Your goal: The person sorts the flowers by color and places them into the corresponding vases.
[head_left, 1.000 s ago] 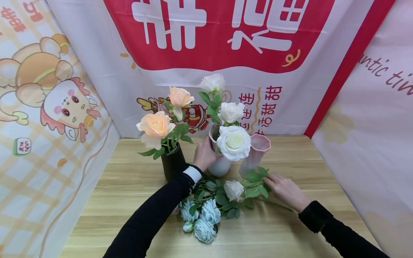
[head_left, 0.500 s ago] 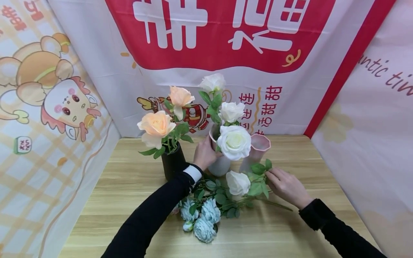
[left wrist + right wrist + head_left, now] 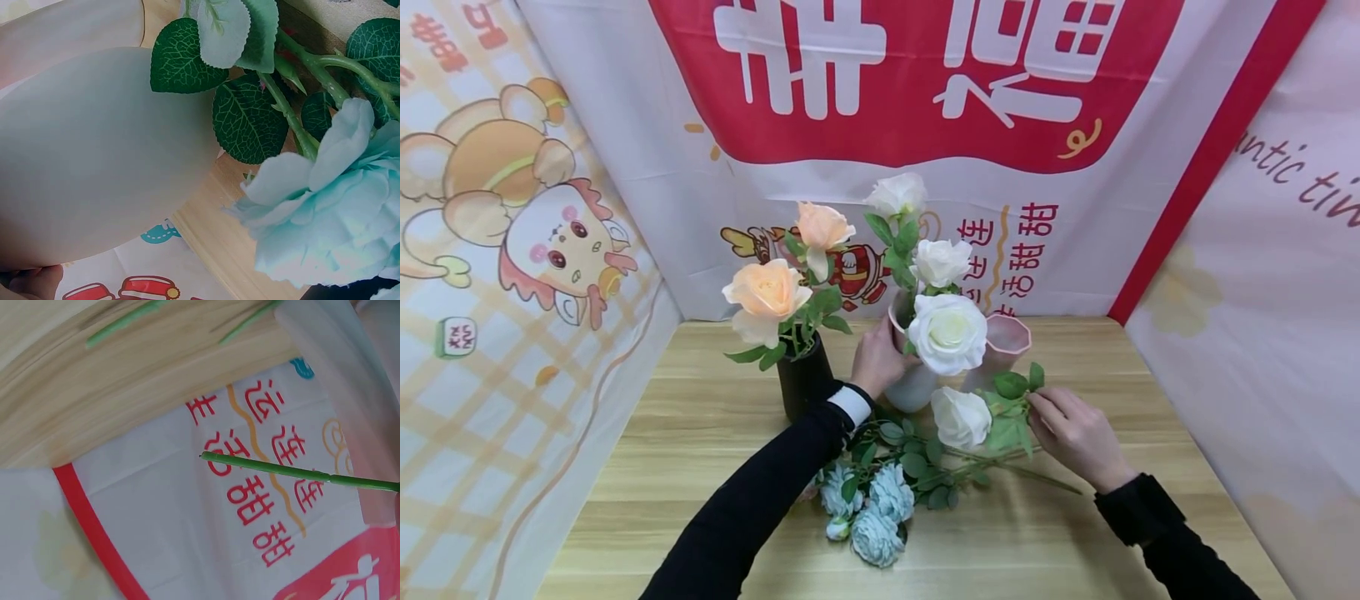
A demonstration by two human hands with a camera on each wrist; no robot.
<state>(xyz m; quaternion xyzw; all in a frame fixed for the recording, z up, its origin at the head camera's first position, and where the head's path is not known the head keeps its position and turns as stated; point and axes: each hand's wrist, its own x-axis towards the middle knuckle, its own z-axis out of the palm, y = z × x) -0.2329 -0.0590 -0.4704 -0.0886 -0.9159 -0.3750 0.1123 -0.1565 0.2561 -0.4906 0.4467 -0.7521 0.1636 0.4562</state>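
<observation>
My left hand (image 3: pixel 880 358) grips a pale pink-and-white vase (image 3: pixel 910 390) with several white roses (image 3: pixel 950 333) standing in it. In the left wrist view the vase's rounded body (image 3: pixel 106 156) fills much of the picture, and fingers (image 3: pixel 39 284) show at its lower edge. Above the table, my right hand (image 3: pixel 1078 435) pinches another white rose (image 3: pixel 961 417) by its leafy stem, the bloom pointing left. Its green stem (image 3: pixel 269 467) crosses the right wrist view, where almost nothing of the hand shows. A second pink vase (image 3: pixel 1007 335) stands behind this rose.
At the left stands a black vase (image 3: pixel 802 379) holding peach roses (image 3: pixel 767 292). Blue flowers (image 3: pixel 878 533) and leafy stems (image 3: pixel 917 467) lie on the wooden table (image 3: pixel 700 483) between my arms. A printed cloth backdrop (image 3: pixel 820 179) rises behind the table.
My right hand has lifted the white rose off the pile and drawn it slightly right, its bloom turning upward. My left hand stays on the vase.
</observation>
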